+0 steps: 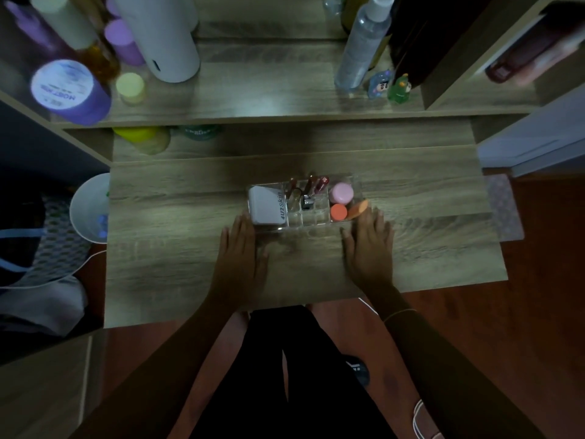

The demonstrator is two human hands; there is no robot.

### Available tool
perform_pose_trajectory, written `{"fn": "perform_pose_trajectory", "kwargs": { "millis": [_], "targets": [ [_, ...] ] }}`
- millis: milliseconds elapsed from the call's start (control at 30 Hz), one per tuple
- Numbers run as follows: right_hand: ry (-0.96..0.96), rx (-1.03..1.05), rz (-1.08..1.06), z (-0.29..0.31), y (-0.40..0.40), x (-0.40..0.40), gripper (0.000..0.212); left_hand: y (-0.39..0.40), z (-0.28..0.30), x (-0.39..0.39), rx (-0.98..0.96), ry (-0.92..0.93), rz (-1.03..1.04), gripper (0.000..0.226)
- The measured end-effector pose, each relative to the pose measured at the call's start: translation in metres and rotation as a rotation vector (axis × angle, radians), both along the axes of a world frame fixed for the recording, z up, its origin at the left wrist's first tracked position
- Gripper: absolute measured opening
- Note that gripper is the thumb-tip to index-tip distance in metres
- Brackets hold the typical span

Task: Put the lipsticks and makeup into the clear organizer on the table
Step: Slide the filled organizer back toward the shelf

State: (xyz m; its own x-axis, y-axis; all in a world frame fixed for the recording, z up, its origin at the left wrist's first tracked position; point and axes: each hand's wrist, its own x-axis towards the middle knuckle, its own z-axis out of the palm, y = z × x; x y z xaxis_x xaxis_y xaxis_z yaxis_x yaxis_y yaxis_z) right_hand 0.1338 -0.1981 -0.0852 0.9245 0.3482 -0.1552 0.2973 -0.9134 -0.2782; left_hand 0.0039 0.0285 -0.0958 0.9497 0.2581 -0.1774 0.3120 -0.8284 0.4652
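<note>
The clear organizer (316,221) sits in the middle of the wooden table (177,242). Its left part holds a white compact (266,205) marked 4U2skin. Several lipsticks (308,188) stand in the middle slots. On the right lie a pink jar (341,192), an orange round lid (338,212) and an orange tube (357,209). My left hand (242,255) lies flat on the table at the organizer's near left corner, fingers apart, holding nothing. My right hand (368,245) lies flat at the near right corner, fingertips by the orange tube, also holding nothing.
A raised shelf (269,99) behind carries a white cylinder (164,36), purple jars (68,90), a spray bottle (361,49) and small figurines (391,85). A white bin (90,210) stands left of the table. A yellow jar (142,139) sits under the shelf.
</note>
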Motion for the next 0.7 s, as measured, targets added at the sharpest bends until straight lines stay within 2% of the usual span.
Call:
{"fn": "perform_pose_trajectory", "kwargs": {
  "millis": [700],
  "targets": [
    [0.013,0.046,-0.097,0.005,-0.07,0.069,0.059,-0.053,0.003,0.085,0.043,0.01,-0.17,0.074]
  ]
}}
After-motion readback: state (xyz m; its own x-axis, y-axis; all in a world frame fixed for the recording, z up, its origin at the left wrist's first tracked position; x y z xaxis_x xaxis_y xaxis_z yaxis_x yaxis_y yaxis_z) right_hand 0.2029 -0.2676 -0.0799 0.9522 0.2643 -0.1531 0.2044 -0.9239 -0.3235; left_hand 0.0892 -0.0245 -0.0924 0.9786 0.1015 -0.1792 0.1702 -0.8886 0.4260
